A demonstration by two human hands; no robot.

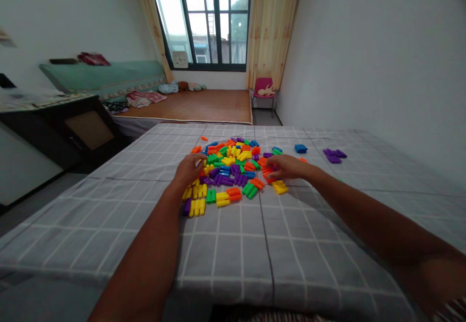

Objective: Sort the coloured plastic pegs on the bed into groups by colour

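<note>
A pile of small plastic building blocks (225,169) in yellow, green, purple, orange and blue lies on the table, each made of short rounded bars joined side by side. At the pile's left edge is my left hand (189,168), its fingers curved and a little apart, with yellow and orange pieces beneath and beside it. My right hand (286,167) reaches in from the right, its fingers and thumb closed around an orange block (267,172) that its fingertips partly hide. Just below that hand lies a yellow block (280,187).
A grey checked cloth (233,244) covers the table. Apart from the pile, blue blocks (300,148) and a purple group (334,155) lie to the right. Beyond stand a bed (207,104), a pink chair (263,87) and a dark cabinet (87,125).
</note>
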